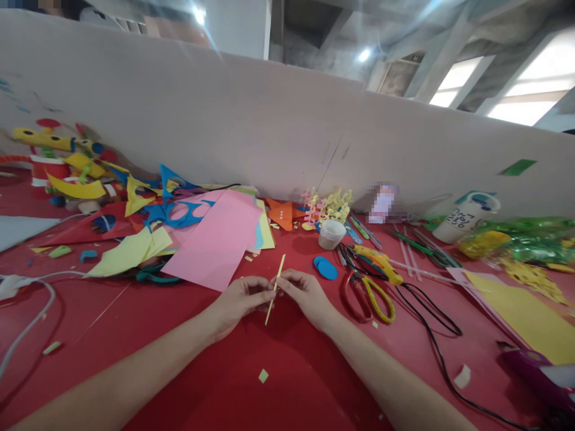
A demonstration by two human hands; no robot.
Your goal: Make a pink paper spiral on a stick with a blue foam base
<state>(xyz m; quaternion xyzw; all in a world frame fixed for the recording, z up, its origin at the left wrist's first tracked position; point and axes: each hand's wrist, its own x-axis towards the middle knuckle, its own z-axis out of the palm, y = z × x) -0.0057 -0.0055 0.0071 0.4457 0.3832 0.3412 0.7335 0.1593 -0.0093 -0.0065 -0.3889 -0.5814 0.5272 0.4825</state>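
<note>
Craft workshop: pink sheet (220, 239), blue offcuts (168, 179), glue gun (380, 262), red table (287, 389).

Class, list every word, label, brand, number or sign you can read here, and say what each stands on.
Black marks like handwriting on the white cylinder: too blurred to quote.
Pale purple item: pixelated, so any lettering is unreadable.
No text elsewhere can be read.

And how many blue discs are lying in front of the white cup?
2. One blue disc lies near the right hand; the second disc overlaps it, showing along its left edge. More could be hidden underneath.
</note>
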